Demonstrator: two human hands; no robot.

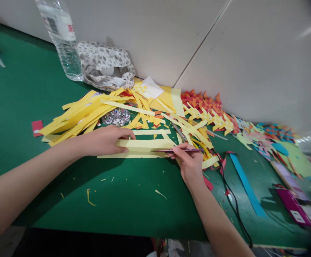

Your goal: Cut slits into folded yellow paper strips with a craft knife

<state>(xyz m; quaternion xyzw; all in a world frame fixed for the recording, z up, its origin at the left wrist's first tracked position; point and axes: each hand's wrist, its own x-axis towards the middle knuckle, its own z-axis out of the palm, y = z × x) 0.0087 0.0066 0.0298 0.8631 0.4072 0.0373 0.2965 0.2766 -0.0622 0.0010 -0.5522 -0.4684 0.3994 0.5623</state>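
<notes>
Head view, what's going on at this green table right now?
The left hand lies flat on some pale yellow paper strips on the green table. The right hand pinches a thin pointed tool, its tip over the same strips. Behind sit a loose pile of yellow strips, a dish of googly eyes and woven paper fish along the wall.
</notes>
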